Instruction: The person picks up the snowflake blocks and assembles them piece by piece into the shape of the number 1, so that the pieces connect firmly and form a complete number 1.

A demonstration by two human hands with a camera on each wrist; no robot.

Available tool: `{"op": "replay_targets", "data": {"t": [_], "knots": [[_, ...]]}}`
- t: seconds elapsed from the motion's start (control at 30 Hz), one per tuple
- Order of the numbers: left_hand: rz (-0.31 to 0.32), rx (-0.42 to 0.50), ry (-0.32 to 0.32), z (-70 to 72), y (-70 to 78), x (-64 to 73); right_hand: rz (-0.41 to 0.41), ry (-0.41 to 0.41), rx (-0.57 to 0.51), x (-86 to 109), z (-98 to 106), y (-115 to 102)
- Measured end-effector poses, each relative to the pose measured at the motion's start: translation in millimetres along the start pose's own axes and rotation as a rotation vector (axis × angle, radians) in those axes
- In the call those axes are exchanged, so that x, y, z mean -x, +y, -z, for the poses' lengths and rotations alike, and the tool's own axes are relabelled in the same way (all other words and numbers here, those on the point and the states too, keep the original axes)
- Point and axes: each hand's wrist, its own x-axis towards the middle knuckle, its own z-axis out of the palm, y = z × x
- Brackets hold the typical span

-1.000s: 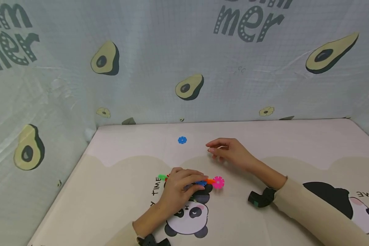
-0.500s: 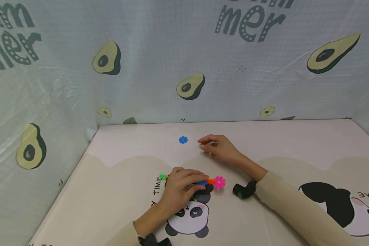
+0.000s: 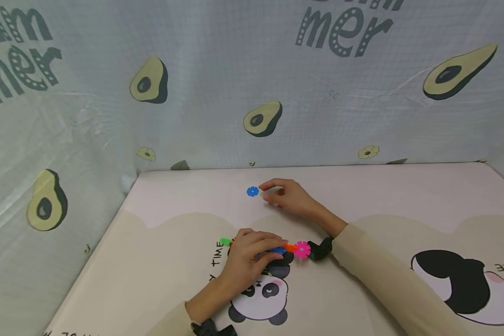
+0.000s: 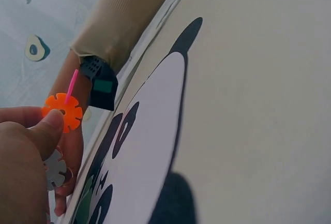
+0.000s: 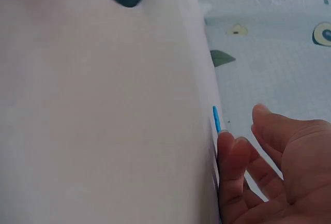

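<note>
My left hand [image 3: 252, 254] holds a row of joined notched plastic discs just over the table, mostly covered by the fingers. A green disc sticks out on the left, with blue, orange and pink discs [image 3: 302, 249] on the right. In the left wrist view, the thumb presses on the orange disc [image 4: 73, 114]; a pink one is slotted in edge-on and a whitish one shows lower down. Farther back, a loose blue notched disc [image 3: 253, 191] lies flat. Right beside it is my right hand [image 3: 290, 198], thumb and index finger apart; whether a fingertip touches the disc, I cannot tell.
A pale table cover [image 3: 172, 275] printed with pandas and lettering lies under both hands. Behind and to the left hangs a curtain [image 3: 201, 93] with avocado prints. A dark wrist device [image 3: 321, 248] on the right arm sits close to the pink disc.
My right hand has moved left and slightly away from me, up to the loose blue disc. The left hand keeps its place with the joined discs; the view has shifted slightly.
</note>
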Motion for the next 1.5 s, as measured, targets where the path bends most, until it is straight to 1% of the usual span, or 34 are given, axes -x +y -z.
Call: {"op": "replay_targets", "data": {"t": [0.13,0.23,0.4,0.53,0.7,0.8,0.93,1.13,1.27,1.4,1.5], "knots": [[-0.02,-0.006,0.009,-0.7,-0.6,0.0,0.053,-0.008,0.083,-5.5,-3.3,-0.2],[-0.032,-0.004,0.014,-1.2,-0.7,-0.5,0.113,-0.024,0.142,-8.2,-7.0,0.2],[-0.035,-0.009,0.018,-0.7,-1.1,-0.2,0.201,-0.069,0.167,-10.7,-10.6,0.1],[-0.042,-0.012,0.019,0.0,-1.4,-0.5,0.235,-0.113,0.219,-11.5,-8.7,-0.2],[-0.043,-0.014,0.028,0.1,-1.4,-0.7,0.236,-0.204,0.3,-13.9,-5.9,-2.7],[-0.046,-0.012,0.034,-0.4,-1.4,-0.9,0.233,-0.231,0.357,-15.9,-6.1,-3.6],[-0.055,-0.013,0.044,-0.8,-1.2,-0.9,0.254,-0.237,0.415,-16.0,-6.9,-5.6],[-0.047,-0.017,0.029,1.2,-1.2,-0.8,0.256,-0.227,0.446,-14.2,-8.0,-9.0],[-0.04,-0.008,0.021,1.7,-1.1,-0.7,0.236,-0.234,0.497,-16.6,-8.6,-11.9],[-0.038,-0.004,0.018,1.6,-0.8,-0.7,0.204,-0.259,0.567,-19.7,-9.6,-14.5],[-0.042,-0.009,0.015,1.3,-0.9,-1.1,0.188,-0.268,0.581,-21.0,-9.6,-15.7]]}}
